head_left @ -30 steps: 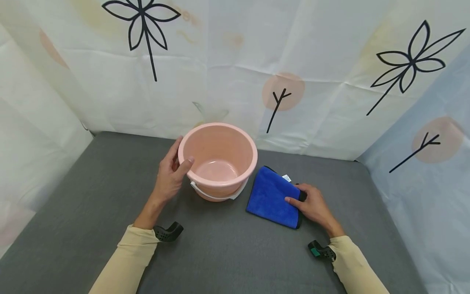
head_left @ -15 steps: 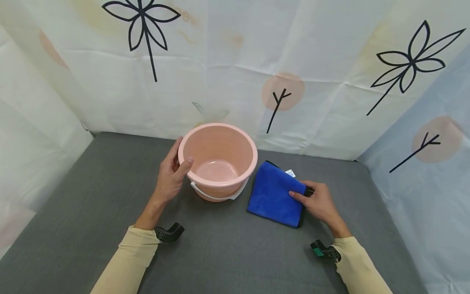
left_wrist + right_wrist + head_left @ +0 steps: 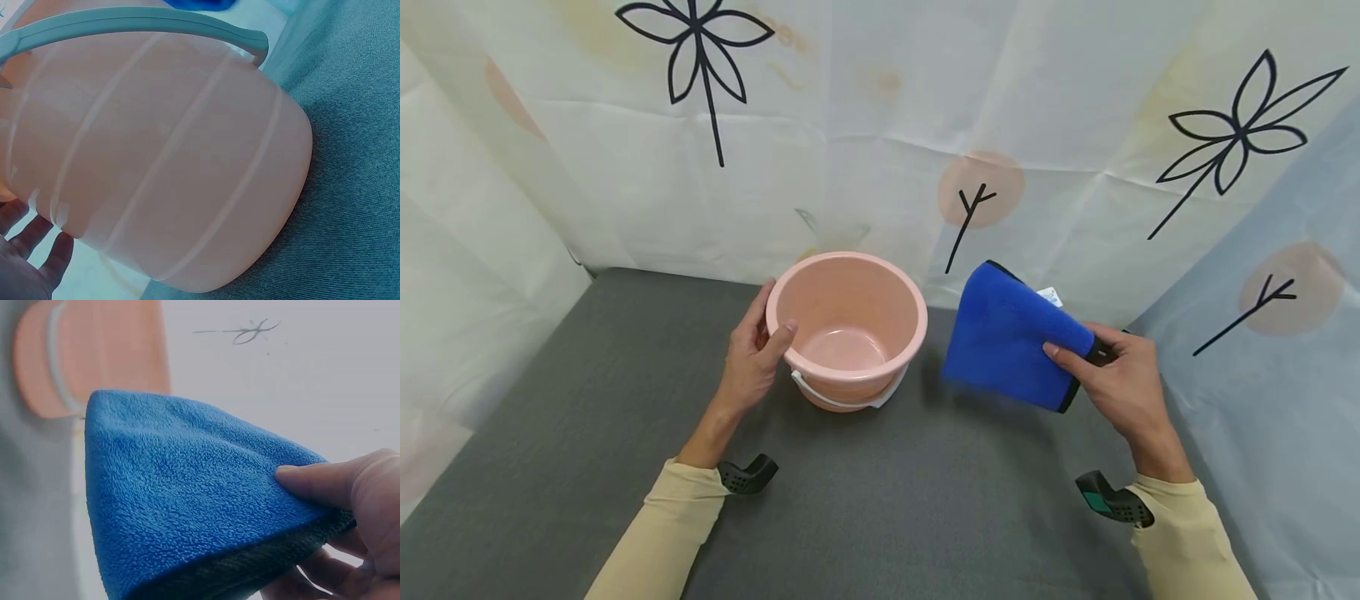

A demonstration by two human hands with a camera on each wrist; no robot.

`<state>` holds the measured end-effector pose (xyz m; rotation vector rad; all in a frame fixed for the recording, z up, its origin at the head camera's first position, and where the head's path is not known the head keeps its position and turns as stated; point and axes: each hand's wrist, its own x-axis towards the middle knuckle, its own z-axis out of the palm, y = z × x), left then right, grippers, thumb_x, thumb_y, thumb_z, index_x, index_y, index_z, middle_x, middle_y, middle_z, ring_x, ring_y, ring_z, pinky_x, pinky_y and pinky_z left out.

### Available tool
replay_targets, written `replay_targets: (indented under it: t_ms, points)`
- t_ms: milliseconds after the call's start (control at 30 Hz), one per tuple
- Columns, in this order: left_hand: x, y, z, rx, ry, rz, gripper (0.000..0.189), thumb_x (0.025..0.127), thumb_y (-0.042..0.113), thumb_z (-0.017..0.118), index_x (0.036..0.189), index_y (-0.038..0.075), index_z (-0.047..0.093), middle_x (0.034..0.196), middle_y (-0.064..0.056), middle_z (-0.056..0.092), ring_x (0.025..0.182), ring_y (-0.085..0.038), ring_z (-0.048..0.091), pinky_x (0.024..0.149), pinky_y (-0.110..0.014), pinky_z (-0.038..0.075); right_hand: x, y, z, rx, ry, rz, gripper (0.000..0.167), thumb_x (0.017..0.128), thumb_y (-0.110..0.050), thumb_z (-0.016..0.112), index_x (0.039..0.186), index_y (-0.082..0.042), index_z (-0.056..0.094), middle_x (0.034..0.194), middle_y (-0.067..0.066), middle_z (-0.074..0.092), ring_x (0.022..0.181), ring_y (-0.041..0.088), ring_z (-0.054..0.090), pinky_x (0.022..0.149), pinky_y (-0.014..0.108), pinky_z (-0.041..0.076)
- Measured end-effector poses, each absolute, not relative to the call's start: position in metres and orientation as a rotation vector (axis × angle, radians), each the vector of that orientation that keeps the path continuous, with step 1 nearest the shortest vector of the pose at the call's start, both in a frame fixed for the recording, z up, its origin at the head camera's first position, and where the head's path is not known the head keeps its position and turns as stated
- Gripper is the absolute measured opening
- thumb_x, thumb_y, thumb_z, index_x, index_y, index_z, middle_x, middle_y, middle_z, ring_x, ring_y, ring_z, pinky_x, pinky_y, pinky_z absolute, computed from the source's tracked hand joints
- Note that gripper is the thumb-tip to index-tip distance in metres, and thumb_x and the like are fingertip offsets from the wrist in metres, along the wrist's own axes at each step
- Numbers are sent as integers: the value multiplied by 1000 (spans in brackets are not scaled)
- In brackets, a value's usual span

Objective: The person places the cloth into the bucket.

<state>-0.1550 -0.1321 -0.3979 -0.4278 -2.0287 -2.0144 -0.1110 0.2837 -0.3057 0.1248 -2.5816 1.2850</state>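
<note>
A pink plastic bucket [image 3: 846, 312] stands upright on the grey table, its inside bare and its white handle [image 3: 842, 406] hanging down at the front. My left hand [image 3: 752, 358] grips the bucket's left rim, thumb over the edge and fingers on the outer wall. Raised above the table to the right is a folded blue cloth [image 3: 1011, 337] with black edging and a small white tag. My right hand [image 3: 1123, 383] pinches the cloth at its right end, thumb on top and fingers underneath. In the right wrist view the folded cloth [image 3: 187, 494] hangs in front of the bucket.
The grey cloth-covered table [image 3: 880, 500] reaches back to a white curtain [image 3: 865, 167] printed with dark leaf shapes, close behind the bucket. Another curtain [image 3: 1292, 417] borders the right side, near my right hand. Black wrist cameras [image 3: 748, 475] sit on both forearms.
My right hand has lifted the blue cloth off the table, moving it up and to the right. The bucket and my left hand have stayed in place.
</note>
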Motion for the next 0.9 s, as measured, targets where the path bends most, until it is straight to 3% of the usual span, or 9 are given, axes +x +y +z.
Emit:
replay_targets:
  t_ms: [200, 400, 700, 900]
  points:
    - [-155, -132, -398, -434, -2024, -2014, 70, 101, 5, 57, 161, 2, 21, 164, -15, 27, 146, -28, 35, 104, -20, 42, -114, 278, -270, 115, -2484, 1299, 32, 91, -13, 77, 119, 2, 71, 95, -16, 70, 80, 3, 70, 72, 15, 55]
    - [-155, -132, -397, -435, -2018, -2023, 70, 101, 5, 57, 161, 1, 21, 164, -15, 26, 147, -28, 33, 104, -20, 41, -118, 260, -240, 97, -2441, 1287, 37, 89, -19, 80, 122, -3, 73, 100, -10, 72, 84, 8, 70, 75, 16, 55]
    - [-154, -133, -398, -433, -2036, -2010, 69, 102, 6, 56, 161, 1, 20, 164, -15, 26, 147, -28, 34, 105, -20, 41, -132, 224, -223, 300, -2443, 1289, 37, 88, -20, 82, 121, -5, 74, 106, 1, 73, 88, 12, 71, 77, 18, 56]
    - [-155, -133, -398, -444, -2025, -2015, 70, 101, 5, 57, 161, 1, 20, 164, -15, 26, 146, -28, 34, 103, -19, 42, -148, 202, -225, 548, -2390, 1354, 31, 87, -7, 80, 117, 1, 75, 107, 5, 74, 97, 15, 70, 81, 22, 57]
